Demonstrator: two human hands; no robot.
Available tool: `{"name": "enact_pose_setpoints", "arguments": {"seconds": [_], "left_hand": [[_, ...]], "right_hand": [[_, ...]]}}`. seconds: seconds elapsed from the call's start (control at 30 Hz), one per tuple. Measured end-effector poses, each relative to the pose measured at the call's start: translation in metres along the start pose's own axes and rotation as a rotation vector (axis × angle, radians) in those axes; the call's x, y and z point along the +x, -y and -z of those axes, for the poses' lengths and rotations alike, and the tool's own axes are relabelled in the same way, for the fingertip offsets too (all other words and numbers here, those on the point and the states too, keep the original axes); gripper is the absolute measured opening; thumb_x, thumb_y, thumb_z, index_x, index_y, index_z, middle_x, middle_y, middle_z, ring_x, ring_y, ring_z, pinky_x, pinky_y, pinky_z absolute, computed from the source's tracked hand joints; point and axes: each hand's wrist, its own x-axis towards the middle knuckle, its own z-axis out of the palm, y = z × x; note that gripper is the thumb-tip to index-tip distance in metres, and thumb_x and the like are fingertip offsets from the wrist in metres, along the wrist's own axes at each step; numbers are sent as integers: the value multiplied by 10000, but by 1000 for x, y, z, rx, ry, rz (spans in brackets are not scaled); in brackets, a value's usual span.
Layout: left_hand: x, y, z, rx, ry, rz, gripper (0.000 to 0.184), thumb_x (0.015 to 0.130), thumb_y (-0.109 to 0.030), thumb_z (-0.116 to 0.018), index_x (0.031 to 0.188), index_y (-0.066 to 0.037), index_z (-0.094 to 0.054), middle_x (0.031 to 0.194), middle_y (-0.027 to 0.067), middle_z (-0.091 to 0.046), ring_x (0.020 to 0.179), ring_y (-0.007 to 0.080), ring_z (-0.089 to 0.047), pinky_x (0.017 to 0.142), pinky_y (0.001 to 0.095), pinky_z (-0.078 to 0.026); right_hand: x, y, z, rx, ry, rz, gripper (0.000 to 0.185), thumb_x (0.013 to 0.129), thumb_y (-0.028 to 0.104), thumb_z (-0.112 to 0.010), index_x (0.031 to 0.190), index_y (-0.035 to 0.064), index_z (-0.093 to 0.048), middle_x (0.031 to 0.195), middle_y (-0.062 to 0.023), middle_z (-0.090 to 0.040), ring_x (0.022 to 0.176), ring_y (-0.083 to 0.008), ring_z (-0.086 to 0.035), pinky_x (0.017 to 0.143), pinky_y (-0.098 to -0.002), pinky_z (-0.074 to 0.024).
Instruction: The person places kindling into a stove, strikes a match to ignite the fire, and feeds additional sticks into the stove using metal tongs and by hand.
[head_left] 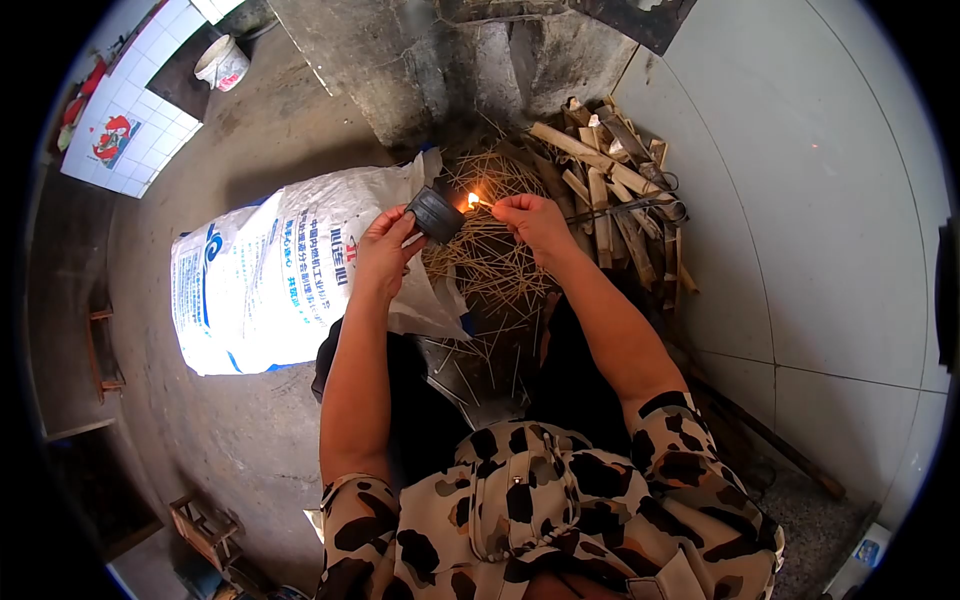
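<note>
In front of me, my left hand (385,250) is closed on a flat, black, ribbed piece (436,215) that looks like rubber. My right hand (538,228) pinches a short, thin burning stick that looks like a match (486,204). Its flame (472,200) burns close to the right edge of the black piece; I cannot tell if it touches. Thin straw-like stalks (495,265) lie loose on the floor below both hands. A large white printed sack (270,270) lies on its side to the left, its mouth toward the stalks.
Split wood (600,190) is heaped at the right by a tiled wall (820,250), with metal tongs (630,208) across it. A sooty concrete structure (450,75) stands ahead. A white bucket (222,65) is at far left, a small wooden stool (205,530) at lower left.
</note>
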Motion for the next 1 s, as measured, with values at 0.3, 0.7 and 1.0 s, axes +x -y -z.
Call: {"name": "enact_pose_setpoints", "arguments": {"seconds": [0.3, 0.7, 1.0], "left_hand": [[2, 1, 1, -17, 2, 3, 140, 886, -106, -570, 1016, -58, -586, 965, 27, -603, 887, 132, -581, 809, 314, -515], [3, 2, 2, -32, 15, 2, 136, 885, -97, -572, 1016, -64, -583, 972, 24, -603, 892, 130, -579, 817, 323, -509], [5, 4, 4, -33, 31, 0, 142, 886, -92, -570, 1024, -63, -559, 990, 45, -594, 920, 163, -577, 857, 370, -489]], "right_hand": [[0, 1, -3, -90, 42, -15, 142, 776, 106, -698, 880, 17, -661, 766, -12, -625, 638, -74, -508, 594, -225, -429], [-3, 4, -3, -64, -4, -1, 150, 781, 103, -692, 889, 6, -652, 780, -23, -625, 672, -80, -535, 617, -223, -438], [-5, 7, -4, -132, 42, -23, 153, 772, 114, -702, 879, 15, -657, 779, -18, -622, 673, -81, -524, 632, -230, -435]]}}
